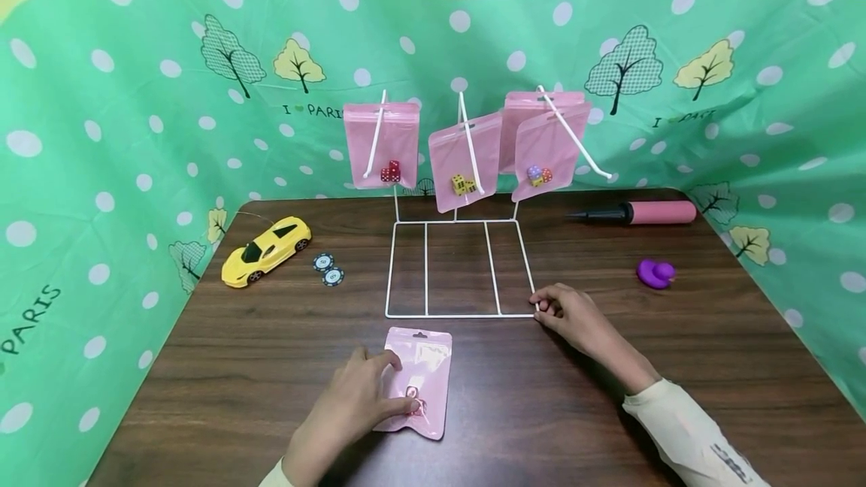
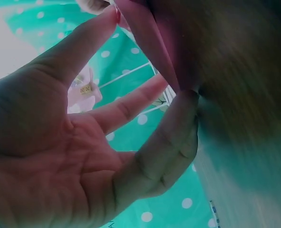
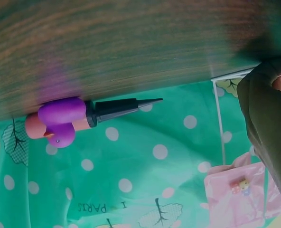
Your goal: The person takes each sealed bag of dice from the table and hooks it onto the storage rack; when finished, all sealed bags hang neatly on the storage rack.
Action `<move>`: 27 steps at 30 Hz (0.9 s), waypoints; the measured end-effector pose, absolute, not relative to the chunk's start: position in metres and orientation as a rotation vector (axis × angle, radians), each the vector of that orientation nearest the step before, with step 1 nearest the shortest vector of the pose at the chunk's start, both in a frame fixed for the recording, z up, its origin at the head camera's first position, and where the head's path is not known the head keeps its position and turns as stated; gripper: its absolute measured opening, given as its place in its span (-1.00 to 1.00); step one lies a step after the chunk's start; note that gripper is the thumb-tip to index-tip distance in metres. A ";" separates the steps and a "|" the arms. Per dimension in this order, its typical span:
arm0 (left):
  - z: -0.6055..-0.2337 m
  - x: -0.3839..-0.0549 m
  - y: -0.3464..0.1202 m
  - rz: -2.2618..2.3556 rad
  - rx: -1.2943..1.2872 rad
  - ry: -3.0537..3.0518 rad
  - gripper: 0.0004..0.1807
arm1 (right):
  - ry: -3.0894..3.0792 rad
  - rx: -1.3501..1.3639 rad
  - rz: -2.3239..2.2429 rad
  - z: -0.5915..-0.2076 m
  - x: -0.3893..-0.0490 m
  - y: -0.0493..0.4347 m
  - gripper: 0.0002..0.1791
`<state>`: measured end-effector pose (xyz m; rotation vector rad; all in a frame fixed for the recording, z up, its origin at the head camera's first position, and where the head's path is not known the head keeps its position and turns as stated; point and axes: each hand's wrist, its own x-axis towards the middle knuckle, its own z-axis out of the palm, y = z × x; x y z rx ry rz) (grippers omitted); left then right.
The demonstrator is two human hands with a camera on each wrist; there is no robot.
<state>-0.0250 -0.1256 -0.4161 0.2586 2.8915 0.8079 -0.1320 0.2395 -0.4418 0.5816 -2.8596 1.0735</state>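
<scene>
A pink zip pouch (image 1: 433, 374) lies on the table, with something reddish showing through its clear lower part. My left hand (image 1: 361, 393) grips it from the left, thumb on the front and fingers at the left edge. In the left wrist view the pouch (image 2: 147, 35) stretches between thumb and fingers. My right hand (image 1: 571, 318) pinches the front right corner of a white wire rack (image 1: 460, 316). Pink pouches with dice hang from its hooks: red dice in the left pouch (image 1: 365, 141), yellow in the middle pouch (image 1: 446, 152), mixed colours at right (image 1: 561, 141), where another hangs behind.
A yellow toy car (image 1: 267, 252) stands at the left, beside two poker chips (image 1: 332, 276). Toward the right are a purple rubber duck (image 1: 655, 273) and a pink hand pump (image 1: 659, 212) with a black nozzle. A green dotted cloth (image 1: 169, 96) encloses the table's back and sides.
</scene>
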 end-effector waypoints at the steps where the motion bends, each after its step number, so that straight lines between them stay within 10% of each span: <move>1: -0.417 -0.025 -0.126 0.808 0.265 2.885 -0.43 | -2.857 0.581 1.075 -0.442 -0.132 0.240 -0.85; 17: -0.457 -0.040 -0.145 1.061 0.514 2.785 -0.75 | -2.863 0.569 1.085 -0.441 -0.131 0.240 -0.85; 27: -0.419 -0.036 -0.142 1.138 0.410 2.800 -0.81 | -2.858 0.564 1.092 -0.443 -0.130 0.240 -0.84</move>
